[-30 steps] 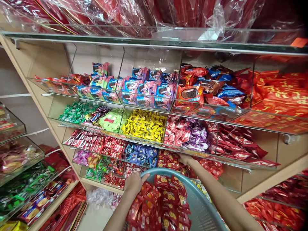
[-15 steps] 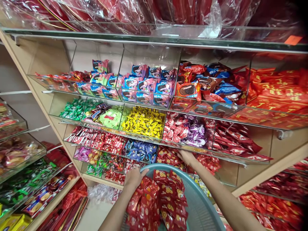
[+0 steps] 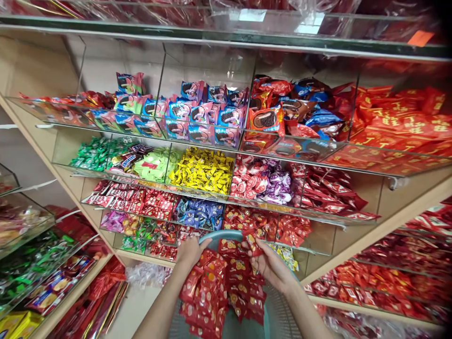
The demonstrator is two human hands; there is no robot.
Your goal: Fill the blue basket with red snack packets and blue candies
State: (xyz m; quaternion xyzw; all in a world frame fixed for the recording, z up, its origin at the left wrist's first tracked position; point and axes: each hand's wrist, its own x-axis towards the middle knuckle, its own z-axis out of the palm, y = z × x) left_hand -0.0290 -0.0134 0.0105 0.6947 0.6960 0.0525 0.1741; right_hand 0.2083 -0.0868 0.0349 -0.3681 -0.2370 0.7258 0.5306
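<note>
My left hand is closed on the upper left rim of a teal plastic basket, with the thumb over the edge. Inside the basket lie strips of red candy packets with orange-slice prints, joined in rows. Over the far right rim, my right hand pinches a red candy packet of the same print. Just beyond the basket, a low shelf compartment holds more red packets of this kind. The basket's lower part runs out of view at the bottom.
Clear-fronted shelves hold yellow-wrapped candies, blue-wrapped sweets, cookie packs and orange-red packets. A wooden side panel slants down at the right. More shelves with green-wrapped sweets stand at the left.
My right hand has come back from the low shelf to the basket, now with a red candy packet in its fingers. My left hand stays on the rim. The view has shifted slightly.
</note>
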